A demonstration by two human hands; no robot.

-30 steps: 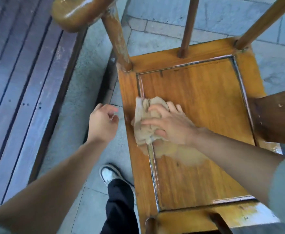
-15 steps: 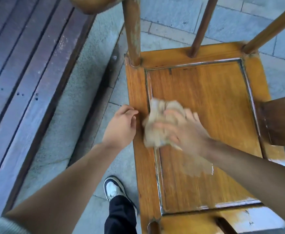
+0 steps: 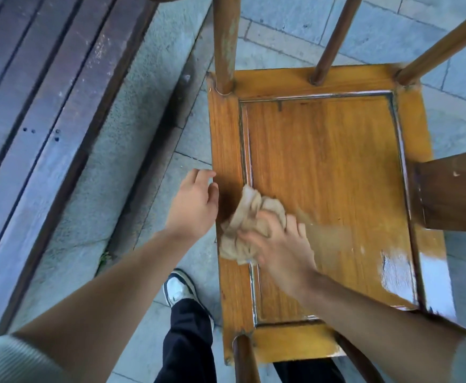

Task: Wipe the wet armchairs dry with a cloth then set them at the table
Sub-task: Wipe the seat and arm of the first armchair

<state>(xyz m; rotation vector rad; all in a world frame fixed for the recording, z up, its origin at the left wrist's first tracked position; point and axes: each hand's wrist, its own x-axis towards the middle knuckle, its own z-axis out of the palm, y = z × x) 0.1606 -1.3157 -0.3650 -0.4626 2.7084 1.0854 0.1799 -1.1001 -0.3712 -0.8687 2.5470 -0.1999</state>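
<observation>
A wooden armchair fills the right half of the view; I look down on its orange seat, with posts rising from its corners. A crumpled beige cloth lies on the seat's left edge. My right hand presses on the cloth, its fingers curled into the folds; the hand is blurred. My left hand rests against the seat's left rim, fingers loosely bent, holding nothing. A wet glare shines at the seat's near right corner.
A dark wooden deck with a stone kerb runs along the left. Grey paving surrounds the chair. My shoe and dark trouser leg stand just left of the seat. A brown backrest slat crosses the right.
My right hand has dragged the cloth down the seat's left edge toward me. My left hand has moved right until it touches the seat rim.
</observation>
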